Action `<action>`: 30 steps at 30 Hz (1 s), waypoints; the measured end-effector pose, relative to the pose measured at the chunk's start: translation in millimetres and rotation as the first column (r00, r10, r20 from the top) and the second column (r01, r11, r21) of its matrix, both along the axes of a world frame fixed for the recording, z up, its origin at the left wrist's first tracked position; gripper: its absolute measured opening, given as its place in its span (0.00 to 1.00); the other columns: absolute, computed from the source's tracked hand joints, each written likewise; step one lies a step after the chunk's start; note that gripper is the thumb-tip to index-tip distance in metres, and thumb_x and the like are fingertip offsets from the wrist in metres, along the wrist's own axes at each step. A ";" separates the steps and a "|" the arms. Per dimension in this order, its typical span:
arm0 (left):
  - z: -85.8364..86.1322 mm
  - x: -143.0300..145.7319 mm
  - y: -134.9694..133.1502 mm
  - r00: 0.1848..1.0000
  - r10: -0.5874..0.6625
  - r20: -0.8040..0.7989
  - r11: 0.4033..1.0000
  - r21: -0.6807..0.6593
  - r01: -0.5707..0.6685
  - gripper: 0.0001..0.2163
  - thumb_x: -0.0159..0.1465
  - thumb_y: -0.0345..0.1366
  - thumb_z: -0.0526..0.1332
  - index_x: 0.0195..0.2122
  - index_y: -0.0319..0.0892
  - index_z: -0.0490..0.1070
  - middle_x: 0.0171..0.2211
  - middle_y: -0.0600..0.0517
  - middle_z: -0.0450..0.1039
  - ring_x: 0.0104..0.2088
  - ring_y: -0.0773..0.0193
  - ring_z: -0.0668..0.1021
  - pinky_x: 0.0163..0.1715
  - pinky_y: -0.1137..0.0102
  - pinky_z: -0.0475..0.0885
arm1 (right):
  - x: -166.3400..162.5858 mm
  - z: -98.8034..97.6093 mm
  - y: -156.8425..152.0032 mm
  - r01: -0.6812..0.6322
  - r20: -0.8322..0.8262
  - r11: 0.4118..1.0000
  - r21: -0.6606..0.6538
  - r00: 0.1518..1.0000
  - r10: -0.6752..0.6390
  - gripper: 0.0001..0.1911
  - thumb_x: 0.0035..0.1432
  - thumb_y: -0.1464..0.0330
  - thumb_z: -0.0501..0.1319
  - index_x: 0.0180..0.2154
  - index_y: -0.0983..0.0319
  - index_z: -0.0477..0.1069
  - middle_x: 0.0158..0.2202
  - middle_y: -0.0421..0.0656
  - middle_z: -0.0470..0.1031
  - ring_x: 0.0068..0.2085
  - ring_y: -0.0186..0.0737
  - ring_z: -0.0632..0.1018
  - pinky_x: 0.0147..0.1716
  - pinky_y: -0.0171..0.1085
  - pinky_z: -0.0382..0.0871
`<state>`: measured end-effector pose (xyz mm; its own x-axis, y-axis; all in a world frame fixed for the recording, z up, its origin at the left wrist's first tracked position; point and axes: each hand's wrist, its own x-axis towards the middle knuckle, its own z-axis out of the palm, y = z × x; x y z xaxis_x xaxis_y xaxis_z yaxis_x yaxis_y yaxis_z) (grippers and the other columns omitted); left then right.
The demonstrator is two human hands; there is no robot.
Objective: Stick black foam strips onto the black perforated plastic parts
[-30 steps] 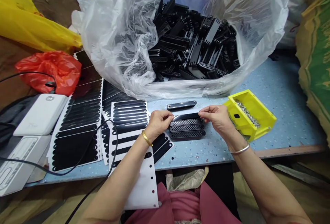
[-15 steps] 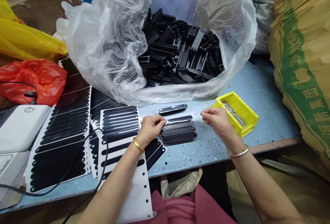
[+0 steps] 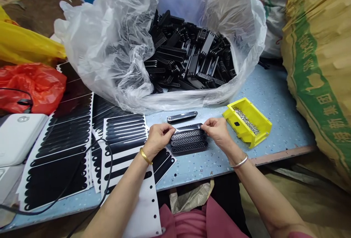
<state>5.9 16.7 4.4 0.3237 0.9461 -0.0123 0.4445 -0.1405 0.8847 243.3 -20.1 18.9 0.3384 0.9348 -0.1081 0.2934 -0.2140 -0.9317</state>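
A glossy black sticker strip [image 3: 188, 128] lies along the topmost of several black handle pieces with a mesh-textured face [image 3: 189, 146], stacked in a row on the table. My left hand [image 3: 159, 138] pinches the strip's left end between thumb and fingertips. At its right end my right hand [image 3: 218, 132] has thumb and forefinger closed; whether they grip the strip or press the piece is hidden. Just behind lies a single smooth black piece [image 3: 182, 116] with a round hole at its end. Sheets of black strips on white backing [image 3: 126, 130] lie left of my left hand.
A yellow bin [image 3: 257, 121] of small metal parts stands right of my right hand. Behind, a large clear plastic bag [image 3: 115, 48] holds many black pieces. A black cable [image 3: 111, 165] crosses the sheets. A woven sack [image 3: 315, 66] stands at right, a red bag [image 3: 35, 86] at left.
My right hand has moved left from beside the yellow bin to the strip's right end. My left hand still pinches the left end. The view has shifted slightly.
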 end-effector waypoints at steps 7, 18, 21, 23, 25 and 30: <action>0.6 -0.7 -0.1 1.000 -0.005 -0.004 1.000 0.001 0.005 0.11 0.58 0.40 0.60 0.27 0.41 0.79 0.23 0.52 0.78 0.25 0.65 0.76 0.28 0.70 0.66 | -12.1 26.9 -12.5 0.014 0.103 0.990 0.138 0.994 -0.028 0.09 0.45 0.64 0.64 0.19 0.61 0.70 0.16 0.38 0.67 0.19 0.32 0.66 0.19 0.33 0.58; -1.8 0.2 -1.2 1.000 0.010 0.006 1.000 0.016 -0.010 0.10 0.59 0.39 0.61 0.27 0.41 0.79 0.22 0.52 0.77 0.25 0.65 0.76 0.28 0.71 0.68 | -4.3 7.8 0.5 0.065 -0.158 0.997 0.031 0.986 -0.059 0.08 0.38 0.68 0.66 0.15 0.61 0.68 0.13 0.37 0.66 0.15 0.30 0.65 0.15 0.32 0.57; -1.9 -0.1 -1.6 1.000 0.008 0.005 1.000 0.014 -0.008 0.10 0.59 0.39 0.61 0.27 0.41 0.79 0.22 0.52 0.76 0.25 0.65 0.75 0.28 0.71 0.67 | -3.4 3.9 0.7 0.073 -0.187 0.997 0.015 0.980 -0.069 0.08 0.37 0.69 0.66 0.14 0.62 0.69 0.12 0.37 0.66 0.14 0.29 0.65 0.14 0.31 0.56; -1.2 -0.1 -1.9 1.000 0.014 0.008 1.000 0.017 -0.014 0.10 0.59 0.39 0.61 0.27 0.40 0.79 0.22 0.52 0.76 0.25 0.66 0.75 0.28 0.71 0.67 | -3.3 3.2 0.6 0.075 -0.192 0.997 -0.004 0.979 -0.075 0.08 0.36 0.69 0.66 0.14 0.62 0.69 0.12 0.36 0.66 0.14 0.29 0.64 0.14 0.31 0.55; -0.4 0.0 -2.2 1.000 0.021 0.018 1.000 0.014 -0.021 0.10 0.59 0.39 0.61 0.26 0.40 0.78 0.21 0.53 0.76 0.24 0.67 0.74 0.26 0.72 0.66 | -3.4 2.8 0.8 0.075 -0.192 0.997 -0.019 0.978 -0.077 0.08 0.36 0.69 0.66 0.14 0.62 0.68 0.12 0.36 0.66 0.14 0.29 0.64 0.14 0.31 0.55; 0.6 -0.3 -2.3 0.999 0.018 0.051 0.999 -0.034 -0.016 0.10 0.58 0.40 0.61 0.27 0.41 0.78 0.22 0.53 0.76 0.23 0.68 0.73 0.22 0.73 0.65 | -3.1 1.5 2.0 0.069 -0.176 0.997 -0.028 0.982 -0.073 0.08 0.36 0.69 0.65 0.14 0.61 0.68 0.12 0.36 0.66 0.14 0.30 0.64 0.14 0.32 0.55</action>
